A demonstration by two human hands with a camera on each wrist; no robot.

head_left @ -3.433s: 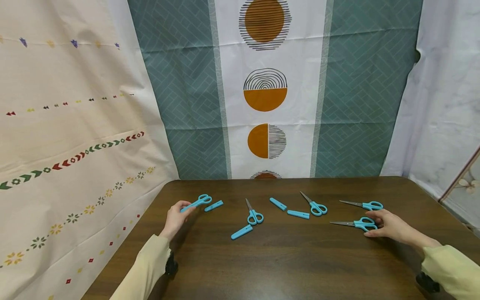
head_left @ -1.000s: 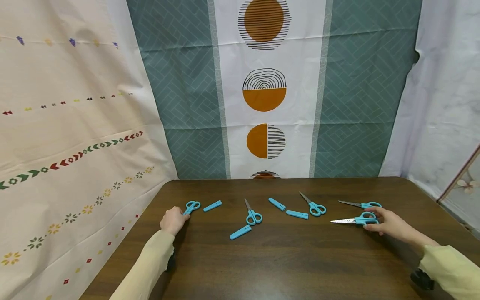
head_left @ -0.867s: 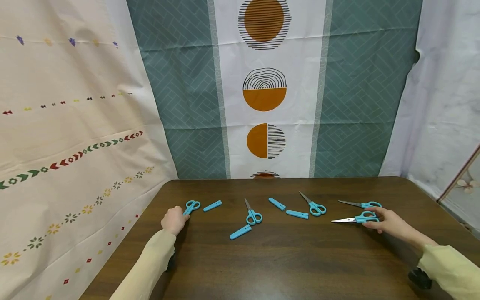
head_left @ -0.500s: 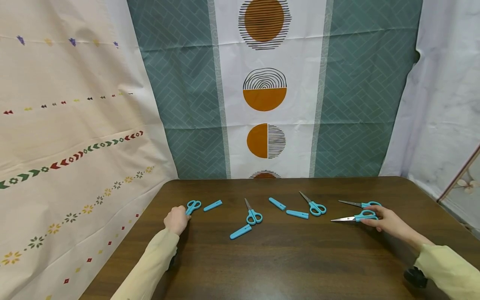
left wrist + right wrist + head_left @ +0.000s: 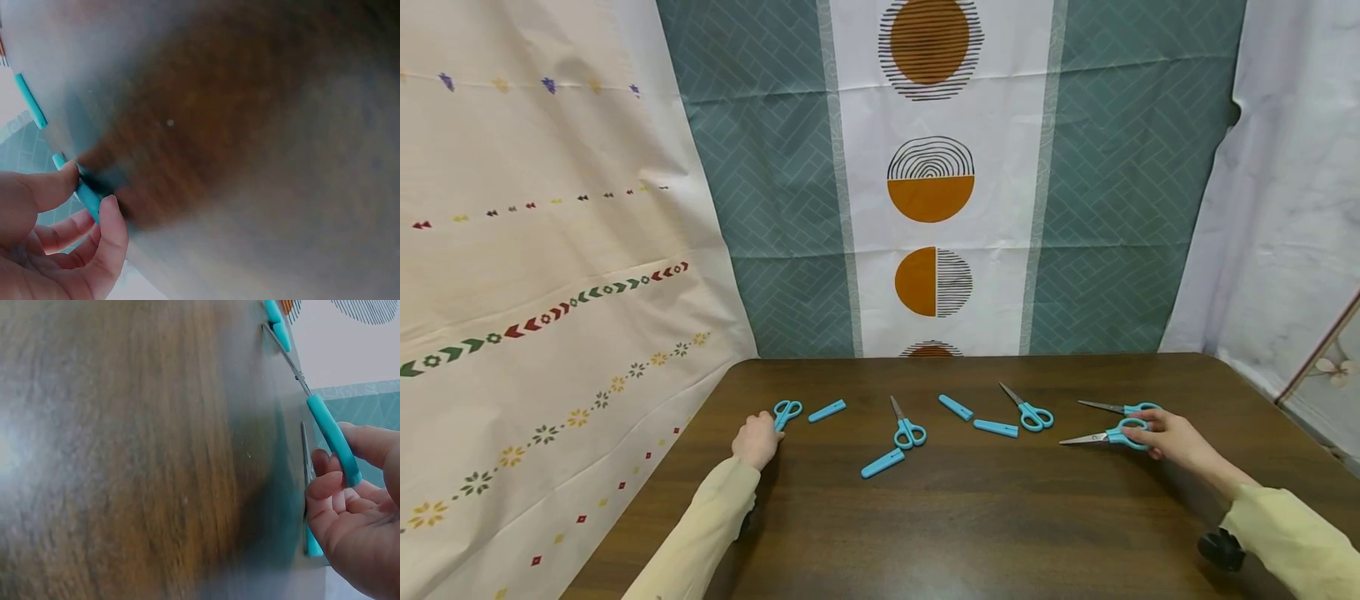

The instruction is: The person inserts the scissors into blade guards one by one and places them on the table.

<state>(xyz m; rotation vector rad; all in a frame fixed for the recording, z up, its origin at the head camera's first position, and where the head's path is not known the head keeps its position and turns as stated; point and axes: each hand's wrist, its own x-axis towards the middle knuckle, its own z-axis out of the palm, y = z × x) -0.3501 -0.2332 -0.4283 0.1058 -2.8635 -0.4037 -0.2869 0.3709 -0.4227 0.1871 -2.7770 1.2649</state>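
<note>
At the table's left side, my left hand (image 5: pixel 756 440) pinches a pair of scissors (image 5: pixel 787 412) with light-blue handles. Its two loops point away from the hand, whose back covers the rest in the head view. The left wrist view shows thumb and fingertips on the slim blue piece (image 5: pixel 89 199). On the right, my right hand (image 5: pixel 1176 439) grips another pair of blue-handled scissors (image 5: pixel 331 434) by the loops. The bare blades of this pair point left. Just behind lies a further pair of scissors (image 5: pixel 1105 407), its handle partly hidden by the right hand.
Two more uncovered scissors lie on the dark wooden table (image 5: pixel 970 525): one pair (image 5: pixel 906 429) at centre, the other (image 5: pixel 1032 414) right of it. Several light-blue blade covers (image 5: pixel 882 463) lie around them, one cover (image 5: pixel 827 411) near the left hand. Patterned curtains (image 5: pixel 936 250) hang behind.
My left hand has turned knuckles-up over its scissors and brought the loops lower and leftward. My right hand has taken hold of the nearer scissors, with its forearm drifting slightly left.
</note>
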